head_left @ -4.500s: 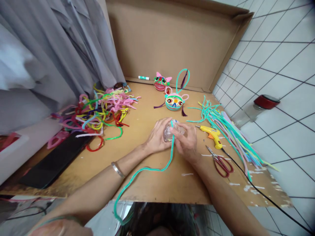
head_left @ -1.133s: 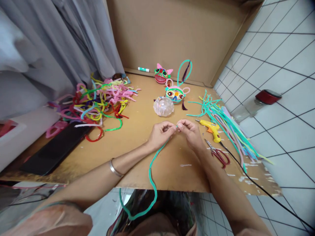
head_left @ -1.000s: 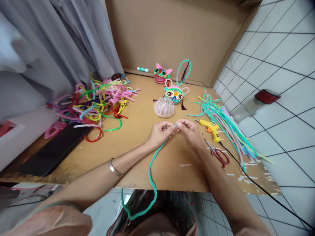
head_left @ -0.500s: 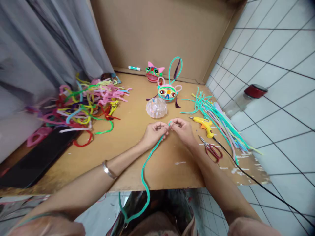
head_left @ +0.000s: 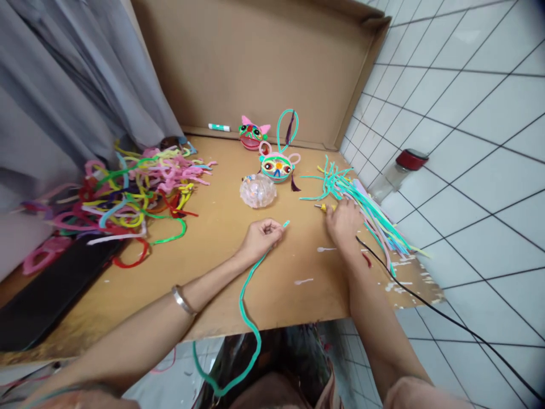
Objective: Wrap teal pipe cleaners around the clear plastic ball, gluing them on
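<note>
My left hand pinches a long turquoise pipe cleaner near its end. The tip pokes out past the fingers, while the rest sags over the table's front edge and loops below it. Over to the right, my right hand closes from above on a yellow glue gun; only its nozzle and a bit of its front show. Under my right forearm the scissors are mostly covered, with a piece of red handle visible. A clear lumpy plastic ball rests beyond my left hand.
Two decorated lion-like heads, one turquoise-trimmed and one red, sit at the back near a marker. Pipe cleaners lie tangled at left and bundled at right. A black cord trails off right.
My right hand has let go of the turquoise pipe cleaner and moved right onto the glue gun. My left hand still holds the pipe cleaner. The view has shifted slightly.
</note>
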The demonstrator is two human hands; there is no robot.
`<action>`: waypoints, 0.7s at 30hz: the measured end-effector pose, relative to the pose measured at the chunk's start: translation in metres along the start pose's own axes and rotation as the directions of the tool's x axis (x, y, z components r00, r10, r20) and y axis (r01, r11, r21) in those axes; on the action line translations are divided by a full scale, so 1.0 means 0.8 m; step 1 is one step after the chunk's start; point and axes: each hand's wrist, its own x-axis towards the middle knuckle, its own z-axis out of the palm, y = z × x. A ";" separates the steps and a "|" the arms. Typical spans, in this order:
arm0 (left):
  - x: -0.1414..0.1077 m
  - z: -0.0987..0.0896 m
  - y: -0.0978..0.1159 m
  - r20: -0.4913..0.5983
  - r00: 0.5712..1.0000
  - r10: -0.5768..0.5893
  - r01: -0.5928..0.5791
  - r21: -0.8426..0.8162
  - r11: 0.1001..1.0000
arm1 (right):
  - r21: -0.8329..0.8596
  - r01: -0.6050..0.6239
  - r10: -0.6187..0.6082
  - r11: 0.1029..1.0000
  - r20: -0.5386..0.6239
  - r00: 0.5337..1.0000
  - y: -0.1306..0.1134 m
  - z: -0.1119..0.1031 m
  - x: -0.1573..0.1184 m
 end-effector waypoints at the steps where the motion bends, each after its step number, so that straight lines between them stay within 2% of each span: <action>1: 0.001 0.000 -0.002 0.002 1.000 -0.012 0.012 0.002 1.000 | -0.110 -0.033 0.038 0.993 0.044 0.998 0.006 -0.002 0.000; 3: 0.003 0.001 -0.007 0.008 1.000 -0.019 0.019 0.007 1.000 | -0.234 -0.078 0.114 0.969 0.147 0.983 0.017 -0.003 -0.001; 5: 0.006 0.002 -0.012 0.002 1.000 -0.010 0.009 0.009 1.000 | -0.273 -0.097 0.160 0.957 0.220 0.962 0.024 0.001 0.000; 10: 0.017 0.007 -0.012 -0.048 0.998 0.036 -0.039 -0.045 0.998 | -0.211 -0.157 0.197 0.965 0.186 0.963 0.032 0.011 0.004; 12: 0.026 0.014 -0.006 -0.085 0.995 0.059 -0.065 -0.072 0.995 | -0.109 -0.227 0.243 0.968 0.161 0.957 0.029 0.009 0.010; 15: 0.043 0.029 0.004 -0.121 0.989 0.083 -0.096 -0.112 0.989 | 0.148 -0.286 0.277 0.947 0.076 0.958 0.015 0.002 0.028; 18: 0.058 0.047 0.007 -0.143 0.986 0.081 -0.105 -0.165 0.981 | 0.361 -0.248 0.258 0.899 0.021 0.966 -0.006 -0.001 0.050; 21: 0.067 0.057 0.002 -0.152 0.986 0.073 -0.105 -0.214 0.971 | 0.517 -0.182 0.187 0.837 0.043 0.981 -0.017 0.011 0.058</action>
